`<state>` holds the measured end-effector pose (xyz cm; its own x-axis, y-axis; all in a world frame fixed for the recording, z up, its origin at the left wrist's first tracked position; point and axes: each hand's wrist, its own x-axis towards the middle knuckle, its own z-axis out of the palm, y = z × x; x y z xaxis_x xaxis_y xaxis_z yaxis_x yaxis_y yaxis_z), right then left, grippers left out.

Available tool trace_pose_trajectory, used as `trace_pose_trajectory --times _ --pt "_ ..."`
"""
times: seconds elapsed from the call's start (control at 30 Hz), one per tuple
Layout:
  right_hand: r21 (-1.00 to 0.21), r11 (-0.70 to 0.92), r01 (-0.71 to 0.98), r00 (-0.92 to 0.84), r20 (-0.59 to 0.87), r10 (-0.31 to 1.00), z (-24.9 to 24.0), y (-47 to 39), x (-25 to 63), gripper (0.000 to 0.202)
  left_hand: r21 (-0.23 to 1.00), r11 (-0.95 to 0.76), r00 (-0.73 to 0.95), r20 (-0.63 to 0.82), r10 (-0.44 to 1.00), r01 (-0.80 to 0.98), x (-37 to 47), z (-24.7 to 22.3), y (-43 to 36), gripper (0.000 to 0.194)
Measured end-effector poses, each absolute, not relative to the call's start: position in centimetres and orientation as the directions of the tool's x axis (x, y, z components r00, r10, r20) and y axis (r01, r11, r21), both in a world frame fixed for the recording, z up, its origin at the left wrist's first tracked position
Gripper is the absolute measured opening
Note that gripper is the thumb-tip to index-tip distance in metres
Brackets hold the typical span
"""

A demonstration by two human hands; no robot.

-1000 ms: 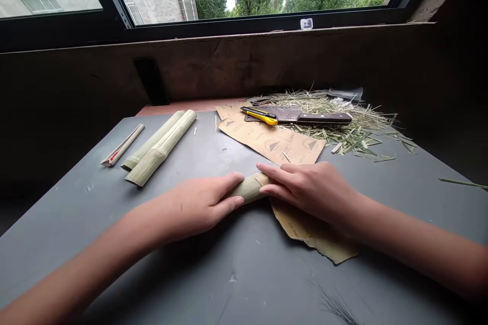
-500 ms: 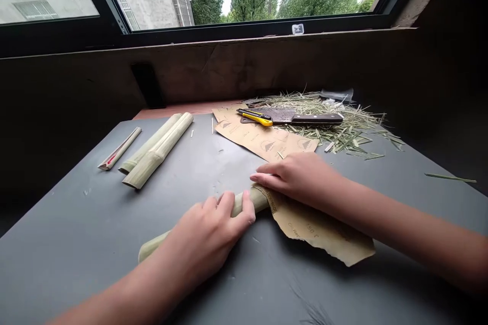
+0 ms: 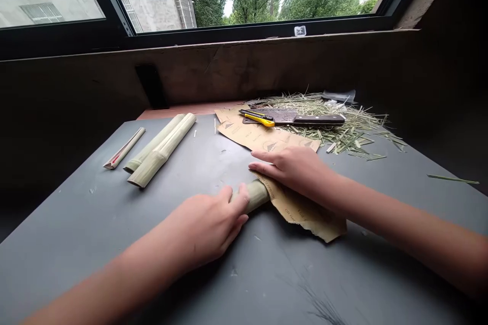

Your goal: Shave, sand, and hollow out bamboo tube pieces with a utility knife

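Note:
A pale green bamboo piece [image 3: 256,197] lies slantwise just above the grey table. My left hand [image 3: 213,221] is wrapped round its nearer part and hides that end. Over its far end is a torn sheet of brown sandpaper [image 3: 301,210], printed side up. My right hand [image 3: 293,165] presses the sandpaper onto the bamboo, with its fingers reaching across and its thumb side toward my left hand. The sheet's ragged lower edge hangs toward me. How the right fingers grip underneath is hidden.
Two split bamboo lengths [image 3: 162,155] and a thinner strip with red marks [image 3: 124,149] lie at left. Behind my right hand are another sandpaper sheet [image 3: 247,134], a yellow box cutter [image 3: 263,119], a cleaver [image 3: 316,119] and heaped bamboo shavings [image 3: 362,134].
My left hand has turned, and the bamboo's near end has gone out of sight behind it. The sandpaper's loose edge has drawn up and left, while my right hand has shifted slightly away from me.

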<state>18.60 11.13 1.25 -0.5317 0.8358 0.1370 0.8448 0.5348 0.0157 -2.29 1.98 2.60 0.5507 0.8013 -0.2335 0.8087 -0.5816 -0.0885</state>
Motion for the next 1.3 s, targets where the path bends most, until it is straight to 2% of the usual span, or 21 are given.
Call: trace_pose_trajectory --times 0.07,0.13,0.27,0.33,0.4,0.43,0.5,0.6,0.67,0.7,0.8,0.83,0.93,1.1,1.2,1.3 --pt "0.009 0.542 0.841 -0.54 0.101 0.836 1.7 10.9 18.8 0.051 -0.161 -0.595 0.563 -0.205 0.801 0.788 -2.3 2.2 1.8 0.046" --pt "0.025 0.55 0.835 -0.55 0.082 0.831 1.8 10.2 19.1 0.051 -0.126 -0.572 0.543 -0.201 0.815 0.811 -2.4 2.4 1.9 0.045" --pt "0.087 0.553 0.829 -0.559 0.086 0.825 1.0 8.7 20.3 0.052 0.181 -0.439 0.474 -0.271 0.838 0.88 -3.1 3.9 2.9 0.038" --pt "0.106 0.547 0.83 -0.556 0.092 0.826 0.3 8.5 21.2 0.053 0.323 -0.339 0.438 -0.314 0.842 0.883 -3.7 4.6 3.5 0.041" --pt "0.116 0.521 0.845 -0.533 0.109 0.839 -0.1 9.0 22.1 0.056 0.368 -0.268 0.395 -0.331 0.857 0.89 -4.6 5.0 3.9 0.048" --pt "0.117 0.504 0.856 -0.516 0.12 0.848 -0.3 9.4 22.6 0.057 0.335 -0.259 0.367 -0.316 0.875 0.906 -5.2 5.1 4.1 0.049" --pt "0.111 0.472 0.875 -0.484 0.142 0.864 -0.5 10.2 23.1 0.059 0.194 -0.253 0.296 -0.237 0.925 0.948 -6.5 5.2 4.4 0.05" --pt "0.088 0.473 0.876 -0.481 0.154 0.863 -0.7 11.0 23.3 0.056 -0.101 -0.112 0.12 0.074 0.99 0.989 -8.6 5.7 4.9 0.051" --pt "0.074 0.503 0.861 -0.508 0.152 0.848 -1.0 11.0 23.0 0.052 -0.241 -0.048 0.102 0.216 0.971 0.969 -9.5 5.9 5.2 0.049" --pt "0.069 0.517 0.853 -0.521 0.151 0.84 -1.2 10.9 22.8 0.05 -0.29 -0.071 0.136 0.211 0.968 0.955 -9.7 5.9 5.3 0.047" --pt "0.064 0.543 0.837 -0.545 0.16 0.823 -1.6 10.8 22.6 0.047 -0.281 -0.234 0.247 0.012 0.969 0.931 -9.8 5.3 5.6 0.04" --pt "0.066 0.547 0.835 -0.55 0.168 0.818 -1.7 10.9 22.6 0.046 -0.27 -0.241 0.249 -0.006 0.969 0.932 -9.7 5.1 5.7 0.04" --pt "0.084 0.556 0.827 -0.56 0.204 0.803 -2.0 10.9 22.8 0.044 -0.25 -0.18 0.192 0.025 0.981 0.951 -9.8 4.9 5.7 0.043" --pt "0.148 0.624 0.767 -0.636 0.301 0.711 -2.0 10.3 22.5 0.047 -0.151 -0.137 0.13 -0.051 0.99 0.979 -11.3 5.7 6.1 0.047" --pt "0.172 0.701 0.693 -0.712 0.322 0.625 -1.9 9.5 21.9 0.039 -0.147 -0.009 0.009 -0.006 1.0 0.989 -12.3 5.6 6.9 0.057" --pt "0.166 0.765 0.622 -0.77 0.307 0.559 -1.8 8.6 21.1 0.035 -0.166 0.069 -0.063 0.04 0.997 0.984 -12.6 4.8 8.0 0.054"
